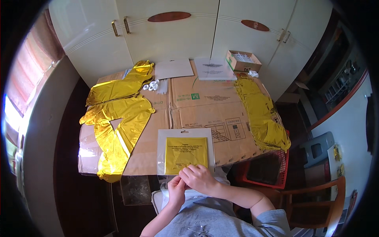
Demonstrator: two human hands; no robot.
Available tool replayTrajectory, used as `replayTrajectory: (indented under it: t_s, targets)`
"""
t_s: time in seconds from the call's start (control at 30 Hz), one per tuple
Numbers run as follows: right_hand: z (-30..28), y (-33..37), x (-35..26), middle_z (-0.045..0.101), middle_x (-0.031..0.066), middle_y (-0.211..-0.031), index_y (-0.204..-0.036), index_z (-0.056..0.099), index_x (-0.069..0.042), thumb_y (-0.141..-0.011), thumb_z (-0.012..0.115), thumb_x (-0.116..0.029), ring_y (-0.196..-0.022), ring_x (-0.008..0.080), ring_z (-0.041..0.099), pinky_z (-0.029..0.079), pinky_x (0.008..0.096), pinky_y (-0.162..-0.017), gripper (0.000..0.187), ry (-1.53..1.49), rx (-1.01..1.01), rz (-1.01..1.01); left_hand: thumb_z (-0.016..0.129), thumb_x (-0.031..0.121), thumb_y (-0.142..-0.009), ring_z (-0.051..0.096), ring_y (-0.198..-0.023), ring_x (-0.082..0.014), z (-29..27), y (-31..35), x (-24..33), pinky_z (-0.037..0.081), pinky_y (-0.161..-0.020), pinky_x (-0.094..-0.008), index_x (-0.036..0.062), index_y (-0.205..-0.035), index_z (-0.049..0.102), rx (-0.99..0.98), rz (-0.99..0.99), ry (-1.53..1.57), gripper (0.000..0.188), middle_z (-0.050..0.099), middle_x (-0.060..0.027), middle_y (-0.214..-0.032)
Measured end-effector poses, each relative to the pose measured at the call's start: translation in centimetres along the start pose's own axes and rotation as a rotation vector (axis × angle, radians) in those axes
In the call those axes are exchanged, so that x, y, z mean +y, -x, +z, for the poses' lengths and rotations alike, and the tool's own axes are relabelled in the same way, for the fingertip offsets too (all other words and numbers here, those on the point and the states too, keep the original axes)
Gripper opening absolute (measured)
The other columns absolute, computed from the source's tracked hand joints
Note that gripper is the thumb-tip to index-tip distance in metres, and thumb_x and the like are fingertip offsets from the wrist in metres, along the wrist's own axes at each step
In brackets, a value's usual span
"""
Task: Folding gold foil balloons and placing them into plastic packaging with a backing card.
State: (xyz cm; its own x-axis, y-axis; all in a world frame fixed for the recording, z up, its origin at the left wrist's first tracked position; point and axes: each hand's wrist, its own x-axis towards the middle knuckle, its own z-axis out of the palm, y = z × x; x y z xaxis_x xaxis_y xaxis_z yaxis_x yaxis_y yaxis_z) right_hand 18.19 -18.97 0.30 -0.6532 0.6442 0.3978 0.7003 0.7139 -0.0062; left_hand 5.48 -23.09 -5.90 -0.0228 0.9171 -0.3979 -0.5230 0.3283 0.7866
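A clear plastic bag [186,132] with a white backing card lies at the table's near edge. Folded gold foil [186,152] shows through its middle, under dark print. My right hand [197,178] is closed over the bag's near edge, fingers bent and pressed down. Beside it and slightly lower, my left hand [176,189] pinches at the same edge, its fingertips against those of my right. Exactly what lies between the fingertips is partly hidden. Flat gold foil balloons [138,120] are spread out on the left, and another flat gold foil balloon [262,114] covers the right side.
Flattened cardboard [158,134] covers the table. At the back are white ribbon rolls [149,86], clear thin straws [162,87], a grey card [173,69], a stack of clear bags [213,69] and a small open box [243,62]. A red crate [281,179] and wooden chair [339,193] stand right.
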Motion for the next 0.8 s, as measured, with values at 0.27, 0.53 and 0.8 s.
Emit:
replayTrajectory:
  t_s: [0.27, 0.53, 0.8]
  targets:
    - [-5.5, 5.2, 4.8, 0.045, 0.0152, -0.141, -0.144, 0.035, -0.004, -0.079, 0.072, -0.044, -0.128, 0.0321, 0.044, 0.033, 0.049, -0.106, 0.085, -0.187, -0.156, 0.323, 0.055, 0.013, -0.097, 0.07, -0.077, -0.0215, 0.8, 0.9, 2.1, 0.059, -0.07, -0.0328, -0.0029, -0.102, 0.062, -0.008, -0.136, 0.131, 0.018, 0.07, -0.014, -0.09]
    - [-5.2, 9.2, 8.2, 0.072, 0.0115, -0.099, -0.122, 0.063, -0.005, -0.085, 0.056, -0.005, -0.099, 0.0237, 0.067, 0.051, 0.0409, -0.089, 0.037, 0.073, -0.04, 0.277, 0.062, 0.013, -0.095, 0.069, -0.071, -0.0211, 0.1, -0.3, 1.3, 0.054, -0.062, -0.0288, 0.0009, -0.085, 0.059, 0.085, -0.059, 0.106, 0.016, 0.069, -0.0146, -0.082]
    - [-8.2, 5.0, 22.4, 0.072, 0.0092, -0.098, -0.1, 0.07, -0.008, -0.082, 0.059, 0.0, -0.092, 0.0239, 0.069, 0.056, 0.0355, -0.077, 0.023, 0.206, 0.293, 0.325, 0.058, 0.007, -0.095, 0.064, -0.061, -0.0213, -3.8, 0.8, 0.6, 0.055, -0.063, -0.0333, 0.0017, -0.08, 0.055, 0.048, 0.015, 0.104, 0.016, 0.066, -0.0157, -0.074]
